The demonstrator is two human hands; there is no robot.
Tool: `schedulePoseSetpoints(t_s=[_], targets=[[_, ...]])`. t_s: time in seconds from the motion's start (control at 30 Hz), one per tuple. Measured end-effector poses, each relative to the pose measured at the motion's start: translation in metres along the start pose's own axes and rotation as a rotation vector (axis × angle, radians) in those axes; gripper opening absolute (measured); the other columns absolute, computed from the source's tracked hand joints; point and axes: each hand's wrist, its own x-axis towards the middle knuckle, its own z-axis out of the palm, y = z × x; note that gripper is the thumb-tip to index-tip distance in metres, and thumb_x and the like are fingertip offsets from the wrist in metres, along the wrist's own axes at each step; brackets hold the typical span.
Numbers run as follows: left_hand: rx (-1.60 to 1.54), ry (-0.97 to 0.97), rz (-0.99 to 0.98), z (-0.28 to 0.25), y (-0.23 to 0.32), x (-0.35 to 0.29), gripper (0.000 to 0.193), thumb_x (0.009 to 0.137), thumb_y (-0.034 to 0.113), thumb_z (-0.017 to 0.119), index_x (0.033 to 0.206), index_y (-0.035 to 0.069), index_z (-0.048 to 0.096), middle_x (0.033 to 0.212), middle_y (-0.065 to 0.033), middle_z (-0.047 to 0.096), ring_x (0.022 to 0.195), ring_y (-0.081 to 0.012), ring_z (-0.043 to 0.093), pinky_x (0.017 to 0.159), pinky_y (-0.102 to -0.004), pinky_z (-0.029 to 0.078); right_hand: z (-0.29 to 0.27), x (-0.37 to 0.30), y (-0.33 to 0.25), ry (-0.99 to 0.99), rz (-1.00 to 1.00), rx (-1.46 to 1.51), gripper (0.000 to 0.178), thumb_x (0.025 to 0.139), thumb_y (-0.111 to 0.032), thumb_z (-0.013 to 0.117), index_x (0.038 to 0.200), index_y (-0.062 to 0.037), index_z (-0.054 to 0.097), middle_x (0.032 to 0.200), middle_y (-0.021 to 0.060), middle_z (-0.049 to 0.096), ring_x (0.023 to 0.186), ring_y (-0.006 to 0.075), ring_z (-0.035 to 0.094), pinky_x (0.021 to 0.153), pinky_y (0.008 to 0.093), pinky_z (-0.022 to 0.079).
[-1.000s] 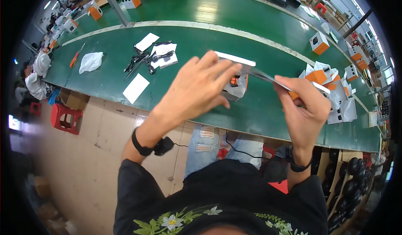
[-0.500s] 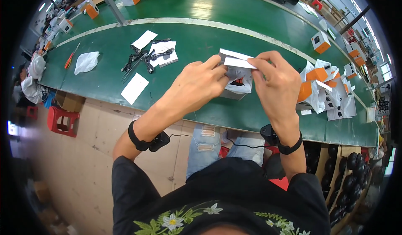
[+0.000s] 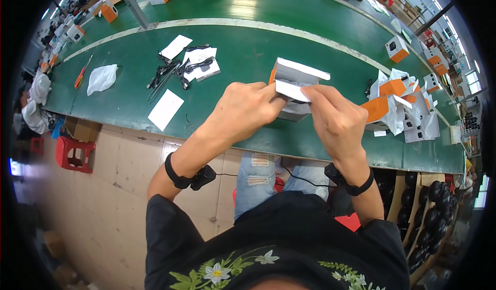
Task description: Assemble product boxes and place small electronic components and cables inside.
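Note:
A small white and orange box stands on the green workbench in front of me, with its lid raised at the back. My left hand is closed at the box's left side, fingertips at its opening. The thumb and fingers of my right hand pinch the right end of a flat white piece that lies across the opening. Whether this piece is a box flap or a loose card, I cannot tell. It and my fingers mostly hide the inside of the box.
To the left lie black cables with white papers, a white sheet, a white plastic bag and a screwdriver. Opened orange and white boxes crowd the right side. A red stool stands on the floor.
The white piece has tilted down toward me over the opening, hiding the white wrapping seen inside before. My right hand has come lower with it. The raised lid shows more.

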Motion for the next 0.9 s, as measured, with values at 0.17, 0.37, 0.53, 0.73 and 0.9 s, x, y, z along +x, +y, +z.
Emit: schedulePoseSetpoints(t_s=[0.17,0.37,0.53,0.73,0.9], targets=[[-0.034,0.047,-0.033,-0.002,0.004,0.003,0.023,0.084,0.006,0.075,0.106,0.011,0.081,0.102,-0.0023,0.072,0.083,-0.0221,0.076,0.061,-0.0368,0.057,0.012,0.016,-0.002,-0.033,0.11,-0.067,0.023,0.081,-0.007,0.079,0.103,-0.0103,0.078,0.1,0.0018,0.079,0.073,0.0248,0.076,0.058,0.0379,0.056],[-0.063,0.046,-0.042,-0.002,0.0,0.001,0.024,0.084,0.003,0.075,0.106,0.011,0.081,0.107,-0.0015,0.073,0.084,-0.0232,0.077,0.063,-0.0362,0.058,0.017,0.016,0.002,-0.136,0.142,-0.104,0.025,0.085,0.003,0.077,0.105,-0.0115,0.083,0.1,0.0017,0.083,0.072,0.0261,0.076,0.063,0.0361,0.059],[-0.104,0.008,-0.074,-0.001,-0.001,0.002,0.031,0.083,0.004,0.078,0.113,0.01,0.079,0.109,-0.0041,0.073,0.086,-0.026,0.077,0.066,-0.0388,0.059,0.016,0.019,0.005,0.081,0.09,-0.035,0.027,0.084,0.002,0.076,0.106,-0.0106,0.083,0.102,0.002,0.083,0.073,0.025,0.078,0.063,0.0347,0.06],[-0.048,-0.187,-0.199,0.003,0.006,0.011,0.036,0.083,0.008,0.082,0.119,0.009,0.077,0.112,-0.0098,0.069,0.091,-0.0308,0.077,0.071,-0.0432,0.06,0.018,0.009,0.016,0.031,0.084,-0.017,0.023,0.085,-0.001,0.074,0.104,-0.0111,0.082,0.101,0.0015,0.082,0.072,0.0253,0.077,0.062,0.0356,0.06],[-0.071,-0.181,-0.206,0.002,0.006,0.009,0.035,0.08,0.006,0.081,0.115,0.007,0.077,0.112,-0.0102,0.067,0.096,-0.0308,0.077,0.072,-0.0426,0.061,0.003,0.02,0.016,-0.082,0.09,-0.021,0.021,0.084,-0.002,0.074,0.1,-0.0121,0.081,0.098,0.0019,0.081,0.073,0.0279,0.077,0.061,0.0385,0.059]])
